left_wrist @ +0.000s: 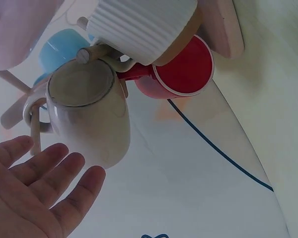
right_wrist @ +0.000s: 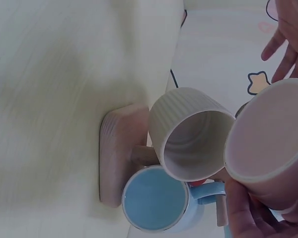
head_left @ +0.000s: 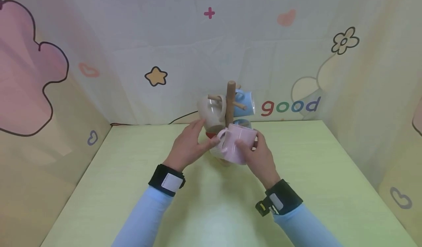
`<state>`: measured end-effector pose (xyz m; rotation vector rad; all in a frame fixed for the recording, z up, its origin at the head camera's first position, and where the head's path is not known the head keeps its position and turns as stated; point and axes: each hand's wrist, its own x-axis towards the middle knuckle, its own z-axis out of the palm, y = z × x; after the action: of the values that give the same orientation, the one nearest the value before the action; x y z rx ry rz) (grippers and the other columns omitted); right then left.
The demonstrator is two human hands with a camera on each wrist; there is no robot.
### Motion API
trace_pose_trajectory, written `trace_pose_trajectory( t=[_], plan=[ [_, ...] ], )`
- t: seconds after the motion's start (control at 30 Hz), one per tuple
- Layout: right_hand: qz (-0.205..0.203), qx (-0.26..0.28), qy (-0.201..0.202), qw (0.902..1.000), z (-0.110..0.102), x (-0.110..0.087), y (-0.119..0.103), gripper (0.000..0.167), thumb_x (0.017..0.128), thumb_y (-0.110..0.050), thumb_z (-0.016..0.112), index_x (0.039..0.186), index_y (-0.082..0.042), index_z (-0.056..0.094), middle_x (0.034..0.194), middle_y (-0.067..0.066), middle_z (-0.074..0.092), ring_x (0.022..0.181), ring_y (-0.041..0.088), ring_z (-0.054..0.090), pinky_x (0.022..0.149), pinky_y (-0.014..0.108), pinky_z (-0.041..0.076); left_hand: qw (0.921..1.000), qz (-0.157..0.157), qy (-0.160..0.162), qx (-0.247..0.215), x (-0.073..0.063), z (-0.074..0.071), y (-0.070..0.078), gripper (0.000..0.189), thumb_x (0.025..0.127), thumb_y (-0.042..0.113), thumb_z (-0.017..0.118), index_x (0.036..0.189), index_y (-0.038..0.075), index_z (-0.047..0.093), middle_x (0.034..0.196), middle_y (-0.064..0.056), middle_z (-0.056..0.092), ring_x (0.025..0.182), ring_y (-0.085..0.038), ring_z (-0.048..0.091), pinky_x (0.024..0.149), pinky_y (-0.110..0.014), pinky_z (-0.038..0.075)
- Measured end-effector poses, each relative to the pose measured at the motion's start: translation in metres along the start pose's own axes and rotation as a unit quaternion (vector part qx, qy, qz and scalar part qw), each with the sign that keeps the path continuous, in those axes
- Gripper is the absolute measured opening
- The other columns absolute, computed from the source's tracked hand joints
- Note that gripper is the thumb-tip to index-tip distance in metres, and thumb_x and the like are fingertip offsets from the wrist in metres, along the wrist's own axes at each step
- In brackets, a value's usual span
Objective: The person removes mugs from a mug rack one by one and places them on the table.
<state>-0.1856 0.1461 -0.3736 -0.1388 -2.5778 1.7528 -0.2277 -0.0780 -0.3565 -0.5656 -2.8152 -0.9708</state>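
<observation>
Six mugs can be counted around one wooden rack, which stands on a pale bench point(head_left: 99, 188) with its single upright post point(head_left: 230, 100) rising between them: one pink, one greyish-white, one ribbed white, one red and two blue. The pink mug point(head_left: 238, 148) is off the bench, in front of the rack, and the right hand point(head_left: 260, 161) grips it, thumb on the near side and fingers around the far side. The left hand point(head_left: 188, 144) has its fingers extended and spread, with nothing grasped; it sits just beside the greyish-white mug point(head_left: 210, 114) (whether a fingertip touches it, I cannot tell). Three upper pegs show in the head view, and the greyish-white mug hangs by its handle from the left one, while one blue mug point(head_left: 246, 101) hangs at the right. Three more mugs sit lower on the rack: the ribbed white mug point(left_wrist: 144, 29) with its one tan band, the red mug point(left_wrist: 184, 67) with a white rim, and the second blue mug point(right_wrist: 156, 198), close to the wooden base point(right_wrist: 116, 163). Two black wristbands, one per arm, sit above two light-blue sleeves.
</observation>
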Motion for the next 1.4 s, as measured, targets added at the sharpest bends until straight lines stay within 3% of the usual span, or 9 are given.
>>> trace_pose_trajectory(
  t=[0.23, 0.37, 0.57, 0.77, 1.0, 1.4],
  plan=[
    [-0.032, -0.034, 0.016, 0.9988, 0.007, -0.003, 0.004, 0.09, 0.089, -0.055, 0.066, 0.154, -0.014, 0.02, 0.144, 0.017, 0.046, 0.119, 0.038, 0.056, 0.089, 0.051, 0.052, 0.9998, 0.011, -0.014, -0.007, -0.003, 0.001, 0.003, 0.085, 0.089, 0.067, 0.056, 0.154, 0.016, 0.036, 0.152, -0.008, 0.042, 0.138, -0.03, 0.04, 0.105, -0.057, 0.039],
    [-0.043, -0.042, 0.021, 0.998, 0.011, -0.004, 0.005, 0.094, 0.086, -0.057, 0.069, 0.155, -0.016, 0.02, 0.143, 0.015, 0.047, 0.118, 0.038, 0.056, 0.089, 0.052, 0.052, 0.9993, 0.024, -0.019, -0.019, -0.004, 0.003, 0.004, 0.076, 0.089, 0.067, 0.058, 0.148, 0.021, 0.045, 0.138, -0.004, 0.054, 0.129, -0.025, 0.048, 0.1, -0.054, 0.044],
    [-0.053, -0.062, 0.026, 0.9964, 0.016, -0.006, 0.006, 0.097, 0.084, -0.054, 0.073, 0.156, -0.018, 0.018, 0.144, 0.012, 0.047, 0.121, 0.038, 0.053, 0.092, 0.054, 0.05, 0.9976, 0.012, -0.046, -0.051, -0.008, 0.002, 0.007, 0.059, 0.089, 0.06, 0.064, 0.127, 0.015, 0.061, 0.108, 0.002, 0.063, 0.099, -0.019, 0.057, 0.078, -0.038, 0.052],
    [-0.086, -0.075, 0.025, 0.9931, 0.021, -0.006, 0.012, 0.096, 0.084, -0.051, 0.076, 0.155, -0.017, 0.022, 0.141, 0.014, 0.049, 0.119, 0.038, 0.055, 0.091, 0.055, 0.05, 0.9972, 0.012, -0.059, -0.045, -0.011, 0.001, 0.007, 0.044, 0.091, 0.052, 0.067, 0.111, 0.013, 0.065, 0.084, 0.0, 0.061, 0.078, -0.019, 0.057, 0.061, -0.032, 0.049],
    [-0.11, -0.08, 0.022, 0.9904, 0.024, -0.007, 0.014, 0.092, 0.083, -0.049, 0.077, 0.153, -0.019, 0.025, 0.138, 0.011, 0.052, 0.118, 0.036, 0.057, 0.09, 0.054, 0.051, 0.997, 0.038, -0.062, -0.026, -0.013, 0.002, 0.004, 0.03, 0.093, 0.044, 0.067, 0.095, 0.014, 0.067, 0.074, 0.001, 0.057, 0.07, -0.017, 0.054, 0.058, -0.03, 0.045],
    [-0.126, -0.084, 0.012, 0.9884, 0.03, -0.013, 0.014, 0.094, 0.081, -0.049, 0.079, 0.153, -0.019, 0.027, 0.14, 0.008, 0.051, 0.12, 0.034, 0.055, 0.091, 0.054, 0.051, 0.9948, 0.046, -0.081, -0.041, -0.018, 0.002, -0.001, 0.019, 0.096, 0.032, 0.067, 0.094, 0.013, 0.069, 0.071, 0.0, 0.057, 0.067, -0.018, 0.053, 0.057, -0.029, 0.044]
  ],
)
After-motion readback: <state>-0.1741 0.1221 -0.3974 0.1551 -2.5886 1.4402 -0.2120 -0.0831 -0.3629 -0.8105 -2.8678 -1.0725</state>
